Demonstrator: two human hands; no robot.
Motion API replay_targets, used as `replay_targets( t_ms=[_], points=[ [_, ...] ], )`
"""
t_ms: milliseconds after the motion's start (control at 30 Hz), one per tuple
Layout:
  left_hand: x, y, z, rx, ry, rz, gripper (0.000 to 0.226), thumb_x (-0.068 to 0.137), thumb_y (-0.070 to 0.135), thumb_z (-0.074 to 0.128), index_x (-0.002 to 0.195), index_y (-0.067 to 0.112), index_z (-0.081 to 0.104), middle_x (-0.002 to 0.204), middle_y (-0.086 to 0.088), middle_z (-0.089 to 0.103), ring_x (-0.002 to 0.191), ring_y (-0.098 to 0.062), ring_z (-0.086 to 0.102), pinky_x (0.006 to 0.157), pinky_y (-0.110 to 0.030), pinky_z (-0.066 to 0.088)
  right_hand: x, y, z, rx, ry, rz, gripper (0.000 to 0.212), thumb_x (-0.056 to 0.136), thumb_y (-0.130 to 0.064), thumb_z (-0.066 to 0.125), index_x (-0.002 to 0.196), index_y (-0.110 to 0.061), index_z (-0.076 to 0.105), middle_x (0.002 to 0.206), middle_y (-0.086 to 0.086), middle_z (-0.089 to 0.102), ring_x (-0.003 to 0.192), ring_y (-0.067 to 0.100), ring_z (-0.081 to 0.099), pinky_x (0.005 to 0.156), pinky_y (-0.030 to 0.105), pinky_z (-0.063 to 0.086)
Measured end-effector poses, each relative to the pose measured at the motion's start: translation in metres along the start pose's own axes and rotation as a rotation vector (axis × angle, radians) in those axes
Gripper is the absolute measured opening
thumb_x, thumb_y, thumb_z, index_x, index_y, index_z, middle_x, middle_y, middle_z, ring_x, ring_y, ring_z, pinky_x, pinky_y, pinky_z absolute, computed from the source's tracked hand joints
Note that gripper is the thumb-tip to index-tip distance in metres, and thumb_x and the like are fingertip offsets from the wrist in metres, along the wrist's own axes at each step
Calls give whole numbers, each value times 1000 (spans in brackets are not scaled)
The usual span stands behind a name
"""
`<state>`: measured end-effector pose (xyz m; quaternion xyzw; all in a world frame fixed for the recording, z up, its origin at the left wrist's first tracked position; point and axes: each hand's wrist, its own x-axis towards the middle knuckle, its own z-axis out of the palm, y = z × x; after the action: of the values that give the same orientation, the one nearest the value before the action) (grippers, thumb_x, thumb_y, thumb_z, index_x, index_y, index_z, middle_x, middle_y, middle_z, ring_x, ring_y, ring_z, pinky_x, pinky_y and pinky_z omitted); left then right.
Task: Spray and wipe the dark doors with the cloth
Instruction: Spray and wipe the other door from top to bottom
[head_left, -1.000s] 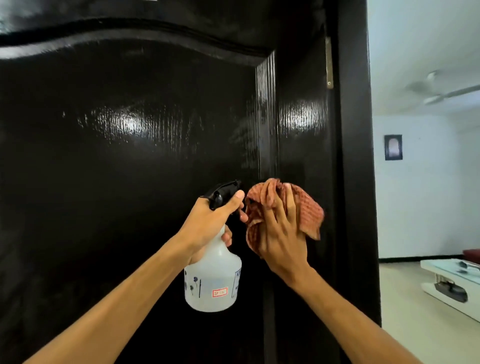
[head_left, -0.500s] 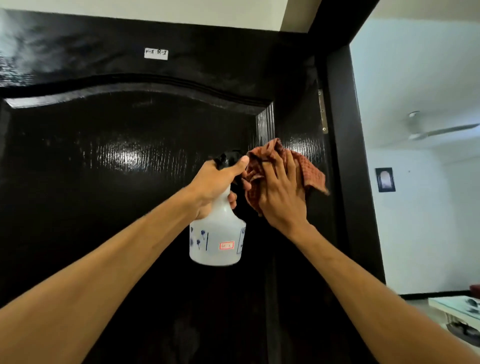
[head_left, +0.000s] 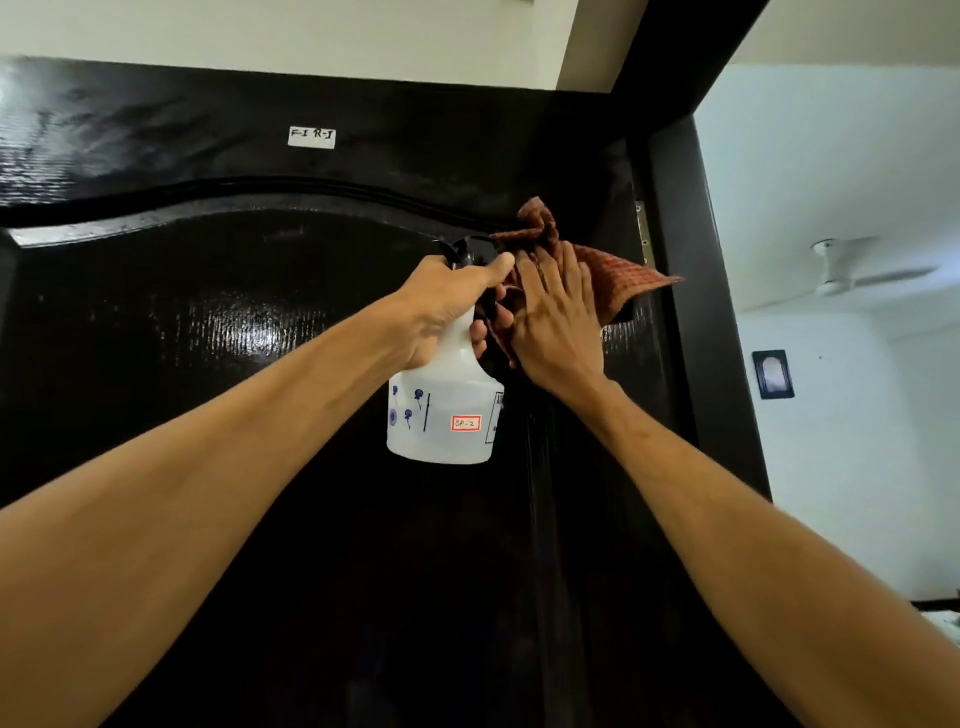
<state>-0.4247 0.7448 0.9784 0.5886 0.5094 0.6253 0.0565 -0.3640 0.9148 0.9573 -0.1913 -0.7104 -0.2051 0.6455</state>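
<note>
Glossy dark door (head_left: 218, 322) fills the view, a white room beyond its right edge.
Left hand (head_left: 447, 306) grips the spray bottle (head_left: 441, 415) by its neck, fingers curled round it; right hand (head_left: 556, 322) presses the reddish cloth (head_left: 613, 275) flat against the door near the hinge (head_left: 645, 234), fingers straight and spread.
</note>
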Motion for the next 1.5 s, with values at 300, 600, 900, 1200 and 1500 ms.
replay_targets(
  t_ms=[300,600,900,1200,1500],
  points=[
    [-36,-33,-12,-38,-5,-84,33,96,43,68,89,12,65,87,-13,73,41,-12,45,49,-27,48,-29,-5,-5,13,10,-31,55,98,-19,40,153,-10,36,163,14,29,156,35,10,126,56,15],
    [-113,-118,8,-78,-7,-189,35,98,42,67,89,8,66,87,-16,73,39,-15,44,46,-28,47,-181,-13,-1,39,-84,-51,57,101,-26,37,156,-11,34,166,13,22,155,35,10,124,56,21],
    [-196,-185,15,-67,20,-224,20,99,39,67,94,19,67,91,-22,71,40,-21,42,46,-29,42,-404,-33,4,53,-242,64,61,106,-30,35,160,-5,22,168,18,13,155,44,6,120,65,21],
    [-268,-258,3,6,112,-343,27,96,43,68,110,20,69,94,-12,74,41,-21,49,56,-39,46,-401,-53,20,64,-164,175,64,99,-19,47,160,-10,28,167,19,18,155,44,7,123,63,11],
    [-306,-286,-15,58,286,-361,16,99,35,65,107,21,69,85,-18,69,41,-13,47,45,-29,44,-365,-86,34,98,-155,52,61,94,-13,50,154,-16,42,167,17,19,154,47,7,124,62,8]
  ],
)
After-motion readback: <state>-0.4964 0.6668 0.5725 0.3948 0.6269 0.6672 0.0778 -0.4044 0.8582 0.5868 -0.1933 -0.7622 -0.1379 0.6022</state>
